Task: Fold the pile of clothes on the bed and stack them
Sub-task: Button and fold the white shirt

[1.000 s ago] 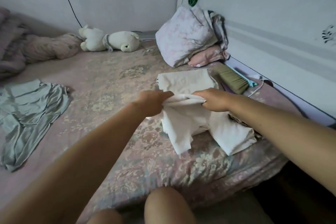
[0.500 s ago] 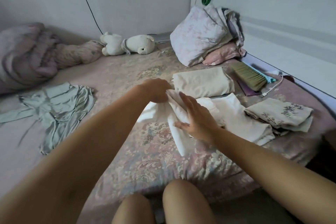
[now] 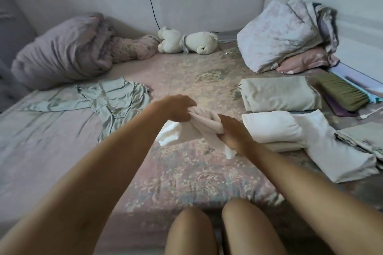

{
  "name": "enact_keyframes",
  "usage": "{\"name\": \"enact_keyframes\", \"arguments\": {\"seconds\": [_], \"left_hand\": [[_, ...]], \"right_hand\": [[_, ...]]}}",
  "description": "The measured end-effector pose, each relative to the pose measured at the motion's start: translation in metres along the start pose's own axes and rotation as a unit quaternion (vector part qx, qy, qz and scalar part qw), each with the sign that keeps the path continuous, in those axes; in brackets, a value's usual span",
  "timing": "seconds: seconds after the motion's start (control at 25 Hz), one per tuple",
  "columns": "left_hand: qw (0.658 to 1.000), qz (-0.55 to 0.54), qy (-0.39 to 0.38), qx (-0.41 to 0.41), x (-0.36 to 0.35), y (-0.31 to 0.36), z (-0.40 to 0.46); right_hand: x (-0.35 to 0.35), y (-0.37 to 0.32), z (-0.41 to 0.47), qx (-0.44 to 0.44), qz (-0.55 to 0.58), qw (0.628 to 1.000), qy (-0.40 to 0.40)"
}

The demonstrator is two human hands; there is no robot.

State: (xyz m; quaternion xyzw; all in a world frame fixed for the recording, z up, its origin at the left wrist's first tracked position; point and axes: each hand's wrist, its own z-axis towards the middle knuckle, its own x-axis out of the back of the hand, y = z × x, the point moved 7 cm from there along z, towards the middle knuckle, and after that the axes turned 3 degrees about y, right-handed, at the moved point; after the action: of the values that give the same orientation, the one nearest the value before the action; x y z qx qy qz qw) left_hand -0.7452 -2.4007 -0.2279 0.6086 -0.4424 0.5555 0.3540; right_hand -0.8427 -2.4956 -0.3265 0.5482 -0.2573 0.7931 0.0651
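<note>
white cloth [image 3: 196, 128] hangs bunched between both hands above the middle of the bed [image 3: 186, 172], its loose ends drooping toward the flowered cover. left hand [image 3: 179, 107] has its fingers curled round the far end of the bunch. right hand [image 3: 234, 132] grips the near end, thumb over the top, fingers wrapped under the fabric.

just right of the hands a folded white piece [image 3: 273, 128] lies on another white piece [image 3: 335, 151] spread toward the bed's edge. behind them sits a folded beige stack [image 3: 279, 93]. at the far right edge a folded printed piece [image 3: 362, 136] rests partly on the spread white one.

to the left a green garment [image 3: 116, 99] lies flat and unfolded, well apart from the stacks. behind it is a rumpled mauve quilt [image 3: 62, 51]. a plush bear [image 3: 186, 42] lies on its side against the wall. pillows [image 3: 286, 33] are heaped in the far right corner, and a brush [image 3: 342, 91] lies near them beside the beige stack. two bare knees [image 3: 217, 230] show at the bottom.
</note>
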Motion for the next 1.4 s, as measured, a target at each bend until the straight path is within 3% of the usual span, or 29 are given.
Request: {"name": "enact_keyframes", "arguments": {"seconds": [0.12,0.28,0.36,0.44,0.52,0.56,0.64,0.72,0.84,0.96,1.04,1.12,1.2,1.28,1.4], "left_hand": [[1.0,-0.01,-0.022,0.006,-0.012,-0.013,-0.01],[0.996,0.08,-0.028,0.008,-0.028,-0.013,-0.017],[0.99,0.138,0.026,-0.003,-0.034,-0.014,-0.018],[0.966,0.186,0.169,-0.064,-0.046,-0.009,-0.022],[0.952,0.22,0.189,-0.101,-0.094,-0.01,-0.031],[0.96,0.222,0.144,-0.095,-0.131,-0.01,-0.036],[0.977,0.193,0.05,-0.071,-0.213,-0.007,-0.048],[0.991,0.127,-0.021,-0.044,-0.26,0.004,-0.061],[0.997,0.062,0.0,0.053,-0.259,-0.001,-0.06],[0.987,-0.029,-0.057,0.149,-0.264,-0.019,-0.043],[0.983,-0.08,-0.056,0.154,-0.269,-0.023,-0.04],[0.993,-0.051,-0.003,0.11,-0.258,-0.018,-0.039],[0.998,0.026,0.0,0.05,-0.241,-0.009,-0.042],[0.994,0.094,0.036,0.04,-0.196,0.002,-0.036],[0.988,0.128,0.068,0.045,-0.119,0.019,-0.002]], "right_hand": [[0.014,-0.001,0.007,0.03,-0.001,0.995,-0.098],[0.039,0.0,0.014,0.066,-0.023,0.988,-0.14],[0.047,-0.006,0.02,0.152,-0.133,0.978,-0.057],[0.04,-0.019,0.012,0.27,-0.242,0.93,0.056],[0.001,-0.02,-0.01,0.335,-0.327,0.881,0.071],[-0.033,-0.013,-0.024,0.352,-0.35,0.867,0.036],[-0.097,0.005,-0.058,0.342,-0.369,0.86,-0.088],[-0.13,0.019,-0.086,0.321,-0.372,0.863,-0.118],[-0.132,0.03,-0.083,0.254,-0.313,0.908,-0.116],[-0.116,0.025,-0.07,0.186,-0.267,0.936,-0.135],[-0.112,0.018,-0.067,0.138,-0.221,0.946,-0.191],[-0.103,0.02,-0.062,0.102,-0.185,0.953,-0.218],[-0.076,0.021,-0.053,0.103,-0.171,0.959,-0.2],[-0.047,0.029,-0.047,0.117,-0.171,0.961,-0.182],[0.01,0.058,-0.033,0.038,-0.065,0.98,-0.183]]}}
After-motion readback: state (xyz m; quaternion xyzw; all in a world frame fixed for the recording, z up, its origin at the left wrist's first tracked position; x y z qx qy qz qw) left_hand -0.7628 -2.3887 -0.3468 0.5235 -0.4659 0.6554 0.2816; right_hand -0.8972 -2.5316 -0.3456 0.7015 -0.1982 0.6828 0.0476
